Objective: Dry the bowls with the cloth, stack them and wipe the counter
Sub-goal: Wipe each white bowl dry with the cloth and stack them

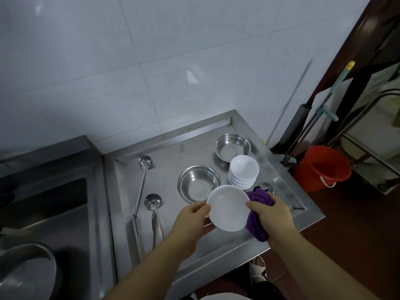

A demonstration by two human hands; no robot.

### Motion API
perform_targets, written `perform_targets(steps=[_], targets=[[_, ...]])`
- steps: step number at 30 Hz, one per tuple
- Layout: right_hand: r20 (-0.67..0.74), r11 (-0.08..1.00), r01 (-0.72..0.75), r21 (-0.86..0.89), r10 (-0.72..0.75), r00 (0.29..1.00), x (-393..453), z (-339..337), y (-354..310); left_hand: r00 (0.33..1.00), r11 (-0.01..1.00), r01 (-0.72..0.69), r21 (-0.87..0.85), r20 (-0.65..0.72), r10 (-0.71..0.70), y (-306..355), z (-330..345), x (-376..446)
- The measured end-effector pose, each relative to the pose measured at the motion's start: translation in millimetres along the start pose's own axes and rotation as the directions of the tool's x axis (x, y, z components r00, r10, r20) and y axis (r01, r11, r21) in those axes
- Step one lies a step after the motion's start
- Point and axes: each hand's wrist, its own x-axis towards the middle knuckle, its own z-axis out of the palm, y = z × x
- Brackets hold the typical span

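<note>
Head view: left hand (192, 221) pinches the white bowl's (228, 207) rim, tilting it up — right hand (273, 215) bunches the purple cloth (258, 213) against its edge, over the counter's (194, 256) front edge, ready to dry.

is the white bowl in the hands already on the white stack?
No. The left hand and right hand hold the white bowl in front of the white stack, apart from it; the right also grips the purple cloth.
</note>
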Motion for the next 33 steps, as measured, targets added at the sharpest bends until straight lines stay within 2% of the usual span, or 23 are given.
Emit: perform_targets(steps=[5,11,15,19,24,33], targets=[[0.035,0.991,-0.023,-0.135,0.028,0.999,53,-47,-3,0.998,0.999,0.047,-0.018,-0.044,-0.048,-16,56,20],[0.199,0.964,-0.031,-0.266,0.086,0.976,113,-100,-4,0.982,0.994,0.094,-0.058,-0.157,-0.102,-46,123,42],[0.263,0.942,-0.037,-0.334,0.131,0.956,139,-120,1,0.974,0.987,0.112,-0.114,-0.184,-0.131,-66,150,51],[0.248,0.940,-0.005,-0.341,0.095,0.964,151,-127,15,0.974,0.984,0.132,-0.120,-0.172,-0.151,-80,167,65],[0.205,0.923,0.006,-0.384,0.079,0.976,164,-129,35,0.927,0.975,0.209,-0.078,-0.301,-0.223,-104,172,95],[0.200,0.902,0.011,-0.432,0.084,0.976,184,-110,60,0.889,0.981,0.193,0.032,-0.430,-0.161,-126,163,129]])
